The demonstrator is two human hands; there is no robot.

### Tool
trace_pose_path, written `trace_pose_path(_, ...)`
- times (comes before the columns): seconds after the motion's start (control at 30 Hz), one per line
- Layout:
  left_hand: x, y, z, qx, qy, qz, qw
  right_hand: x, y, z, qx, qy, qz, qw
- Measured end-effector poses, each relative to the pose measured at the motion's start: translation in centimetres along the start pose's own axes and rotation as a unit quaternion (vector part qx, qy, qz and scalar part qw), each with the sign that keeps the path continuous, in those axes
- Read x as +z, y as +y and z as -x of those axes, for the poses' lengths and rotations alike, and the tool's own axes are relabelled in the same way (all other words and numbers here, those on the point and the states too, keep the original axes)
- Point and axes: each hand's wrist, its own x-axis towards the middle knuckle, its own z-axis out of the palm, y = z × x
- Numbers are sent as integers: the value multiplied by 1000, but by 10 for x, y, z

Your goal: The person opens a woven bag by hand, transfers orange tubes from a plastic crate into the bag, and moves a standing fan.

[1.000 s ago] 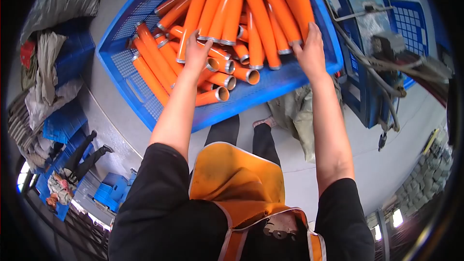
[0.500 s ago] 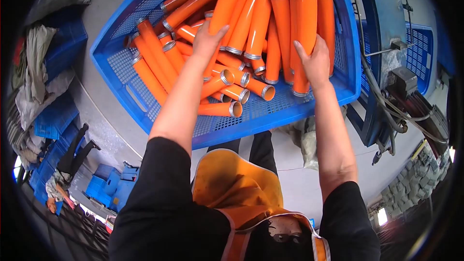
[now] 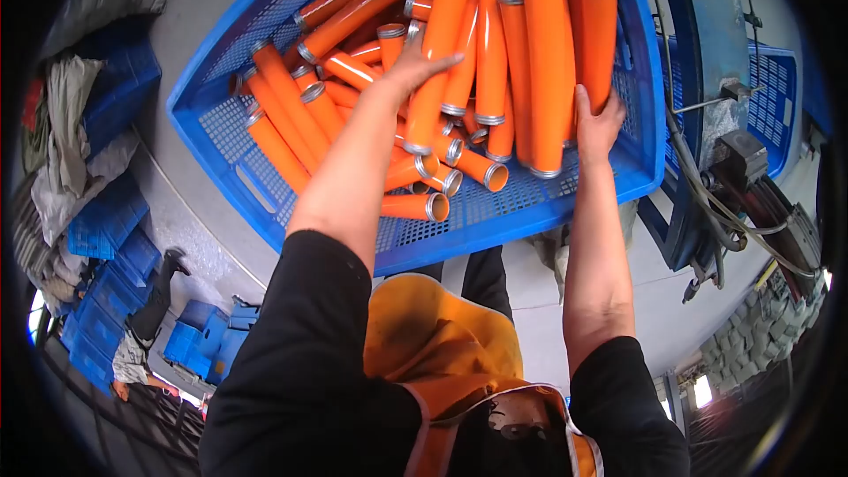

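Observation:
Several orange tubes with silvery metal rims lie in a large blue crate (image 3: 424, 249). My left hand (image 3: 413, 66) is wrapped round the left side of one orange tube (image 3: 446, 35), its thumb lying across the tube's front. At the crate's right side my right hand (image 3: 601, 124) has its fingers and thumb around the lower end of another orange tube (image 3: 598, 44). Upright-looking tubes (image 3: 543, 62) stand side by side between my hands. Shorter tubes with open ends (image 3: 484, 170) lie below them, pointing different ways.
Blue metal equipment with hanging cables (image 3: 707, 177) stands right of the crate. Blue bins (image 3: 199, 336), grey sacks (image 3: 75, 115) and a person in dark trousers (image 3: 155, 305) are at the left. Grey pieces are piled (image 3: 751, 336) at the lower right.
My left hand has moved right, onto a different-looking spot among the tubes. My right hand has shifted right to the tube by the crate's side.

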Motion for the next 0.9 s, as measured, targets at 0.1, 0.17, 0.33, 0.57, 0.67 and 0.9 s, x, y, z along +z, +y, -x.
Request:
trace_pose_path(0.1,9,7,32,-5,-52,82,995,16,-4,7,58,-80,-127,987)
trace_pose_path(0.17,9,4,45,-5,-54,91,994,1,-23,1,45,-72,-106,991)
trace_pose_path(0.33,8,31,44,-48,-3,282,958,-31,-74,-17,94,-225,-176,954)
trace_pose_path(0.57,49,52,46,106,97,90,986,-31,-85,-18,216,-319,-474,792)
trace_pose_path(0.67,61,52,49,69,41,160,984,-39,-78,-25,178,-379,-414,808)
trace_pose_path(0.9,81,51,46,22,2,297,955,-8,-72,-12,94,-348,-451,816)
